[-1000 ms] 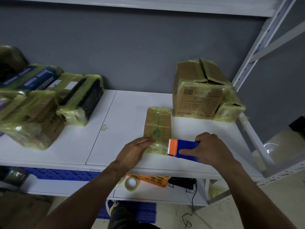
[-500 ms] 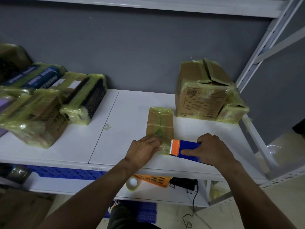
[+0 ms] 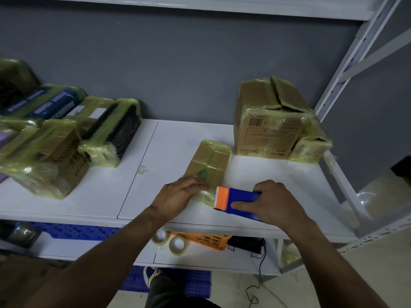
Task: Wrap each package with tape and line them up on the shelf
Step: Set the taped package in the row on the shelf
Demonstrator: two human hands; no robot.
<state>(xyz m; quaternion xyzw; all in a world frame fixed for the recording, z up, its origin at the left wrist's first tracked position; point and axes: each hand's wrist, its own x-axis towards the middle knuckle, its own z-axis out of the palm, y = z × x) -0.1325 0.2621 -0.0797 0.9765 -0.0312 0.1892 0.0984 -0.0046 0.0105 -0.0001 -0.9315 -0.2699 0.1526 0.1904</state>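
A small flat cardboard package (image 3: 210,164), partly wrapped in yellowish tape, lies near the middle of the white shelf (image 3: 124,185). My left hand (image 3: 175,196) presses flat on its near end with straight fingers. My right hand (image 3: 270,202) grips a blue tape dispenser with an orange front (image 3: 235,200), held against the package's near right corner. A larger taped box (image 3: 270,121) with a loose top flap stands at the back right, a small wrapped package (image 3: 310,150) beside it. Several wrapped packages (image 3: 55,138) sit in a group on the left.
The lower shelf holds two tape rolls (image 3: 169,241), an orange basket (image 3: 202,237) and a black device with a cable (image 3: 246,243). Blue plastic pallets (image 3: 73,232) lie below. A grey wall backs the shelf. The metal upright (image 3: 347,70) rises at the right.
The view has shifted slightly. Both hands stay on the package and dispenser; the dispenser has edged a little closer to the package's near corner.
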